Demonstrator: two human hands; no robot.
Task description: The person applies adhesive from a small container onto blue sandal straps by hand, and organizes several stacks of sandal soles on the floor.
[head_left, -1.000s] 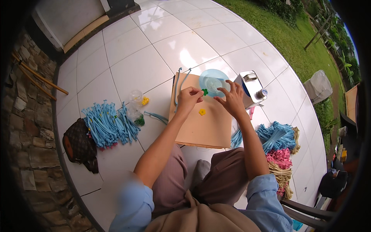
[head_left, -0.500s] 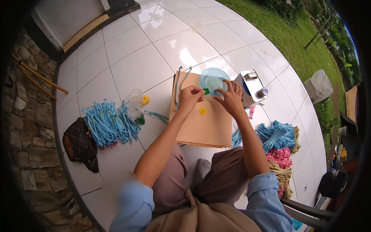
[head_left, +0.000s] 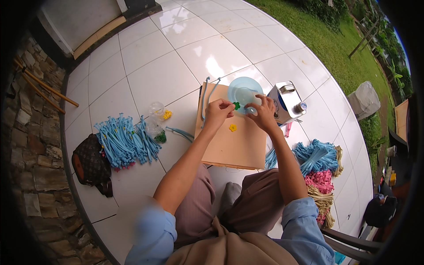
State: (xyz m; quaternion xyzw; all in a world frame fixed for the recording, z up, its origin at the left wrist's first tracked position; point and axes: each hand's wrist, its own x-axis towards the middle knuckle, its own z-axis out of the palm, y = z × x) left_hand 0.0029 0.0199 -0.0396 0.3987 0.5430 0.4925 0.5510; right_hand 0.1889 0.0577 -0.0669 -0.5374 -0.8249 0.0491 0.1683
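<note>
Green flower piece (head_left: 236,105), small and flat with scalloped petals, sits pinched at the fingertips of the left hand (head_left: 217,113), at the far edge of the tan board (head_left: 229,143). The right hand (head_left: 264,113) has its fingers curled narrow just right of the flower, resting on the near rim of a pale blue translucent round plate (head_left: 244,90) at the board's far end. A yellow flower piece (head_left: 232,127) lies loose on the board, just nearer the person than the green one.

The board is smooth, rectangular and matte, and lies on glossy white floor tiles (head_left: 145,75). Left of the board is a heap of light blue strips (head_left: 121,141) and small clear cups (head_left: 155,109); right of it stands a shiny metal tin (head_left: 287,101), with blue, pink and straw-coloured bundles (head_left: 320,170) closer in. Rough stone wall (head_left: 31,145) borders the tiles far left of the board; grass (head_left: 327,39) lies beyond it to the right.
</note>
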